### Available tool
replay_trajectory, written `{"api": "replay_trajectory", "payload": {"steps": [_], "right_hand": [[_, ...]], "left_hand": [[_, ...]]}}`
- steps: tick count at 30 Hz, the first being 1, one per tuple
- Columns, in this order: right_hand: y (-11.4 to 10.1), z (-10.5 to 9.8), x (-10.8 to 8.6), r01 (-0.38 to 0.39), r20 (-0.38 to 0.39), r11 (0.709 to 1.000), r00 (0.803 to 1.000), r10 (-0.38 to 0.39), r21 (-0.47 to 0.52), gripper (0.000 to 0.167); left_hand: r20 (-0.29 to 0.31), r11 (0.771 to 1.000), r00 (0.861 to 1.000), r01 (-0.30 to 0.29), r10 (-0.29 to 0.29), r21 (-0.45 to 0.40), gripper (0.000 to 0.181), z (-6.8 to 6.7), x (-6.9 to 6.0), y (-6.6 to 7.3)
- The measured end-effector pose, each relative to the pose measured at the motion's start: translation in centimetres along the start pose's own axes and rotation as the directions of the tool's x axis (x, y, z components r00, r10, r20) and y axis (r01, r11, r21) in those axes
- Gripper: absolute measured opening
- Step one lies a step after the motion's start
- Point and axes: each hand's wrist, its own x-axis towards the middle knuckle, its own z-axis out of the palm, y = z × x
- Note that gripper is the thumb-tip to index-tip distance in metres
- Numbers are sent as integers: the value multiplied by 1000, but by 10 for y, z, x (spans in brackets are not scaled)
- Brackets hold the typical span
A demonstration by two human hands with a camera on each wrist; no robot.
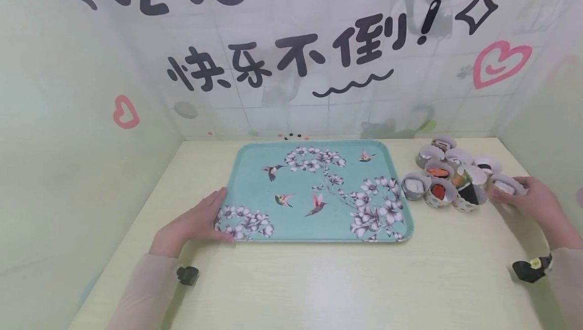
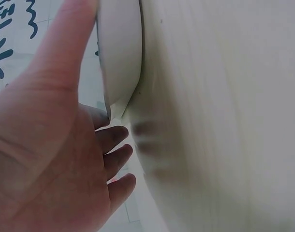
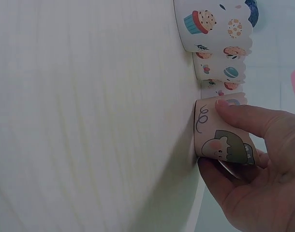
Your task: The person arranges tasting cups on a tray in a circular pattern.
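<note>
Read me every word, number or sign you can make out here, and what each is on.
"快乐不倒!": black lettering on the white tile-patterned wall.
"吃饱喝": higher on that wall, cut by the picture's top edge; the rest of that line is unreadable.
Black wrist-worn device on the right arm: small yellowish mark, too small to read.
Printed paper cups: no readable words.

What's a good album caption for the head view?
Left hand touching a turquoise hummingbird tray, right hand gripping a paper cupcake cup beside a cluster of others.
</note>
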Motion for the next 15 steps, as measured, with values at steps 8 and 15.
{"api": "replay_trajectory", "payload": {"steps": [8,15], "right_hand": [[5,1,-1,2,-16,1000,1000,-2,3,82],[10,-3,-2,38,-42,999,998,-38,10,83]], "left_hand": [[3,1000,1000,4,-4,5,138,0,0,0],[-11,1000,1000,-12,12,8,137,0,0,0]]}}
